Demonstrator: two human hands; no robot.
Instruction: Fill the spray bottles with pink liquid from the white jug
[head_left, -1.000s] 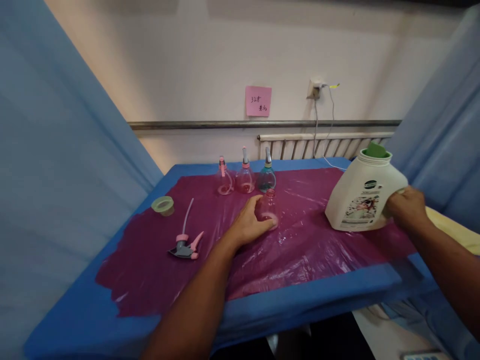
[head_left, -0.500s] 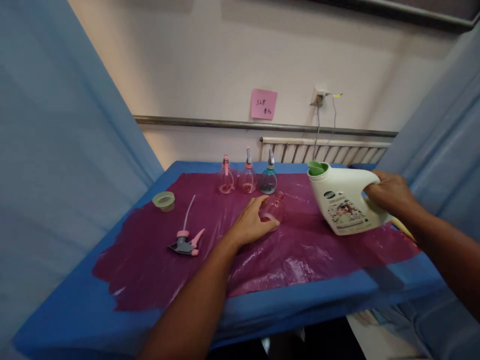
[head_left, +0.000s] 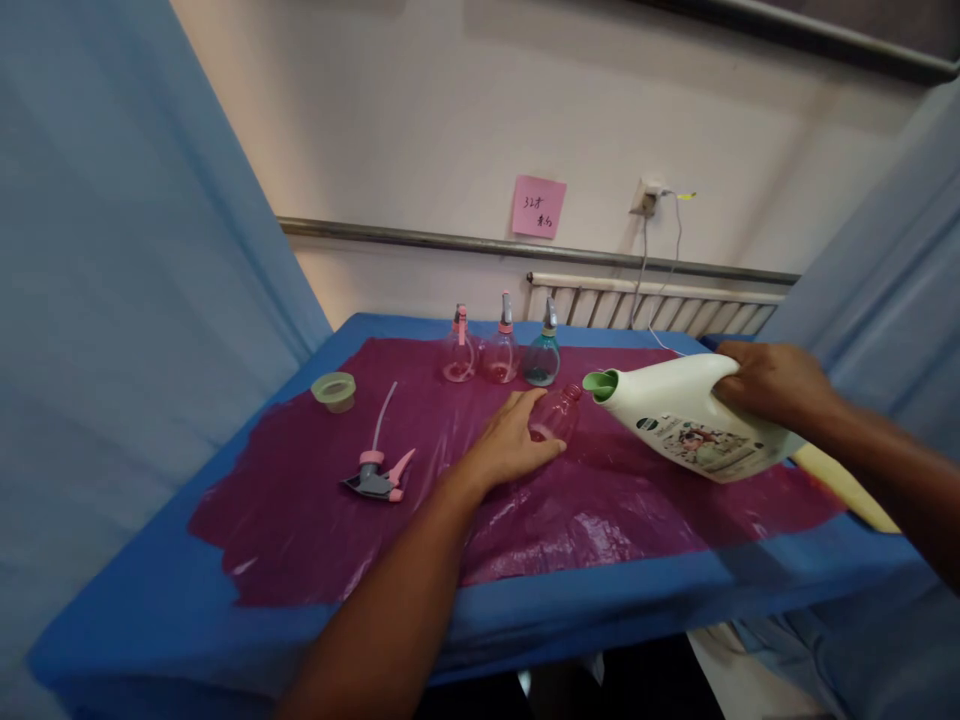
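My left hand [head_left: 517,440] is wrapped round a clear pink spray bottle [head_left: 556,415] without its top, tilted so that its neck leans to the right. In my right hand [head_left: 772,385] is the handle of a large white jug [head_left: 694,415] with a picture label. The jug tips left, and its green spout [head_left: 601,385] is close beside the bottle's mouth; I cannot tell whether liquid is flowing. A pink and grey spray head [head_left: 373,478] with its tube lies left of my left forearm. A pale green cap [head_left: 334,391] sits farther left.
Two pink spray bottles [head_left: 459,358] and a teal spray bottle [head_left: 541,360] stand at the back. A purple plastic sheet [head_left: 300,530] covers much of the blue table cloth [head_left: 150,620]. Something yellow [head_left: 844,485] lies at the right edge. Blue curtains [head_left: 150,250] hang on both sides.
The jug has tipped further left, bringing its spout down beside the bottle's mouth. The pink bottle in my left hand now leans more to the right.
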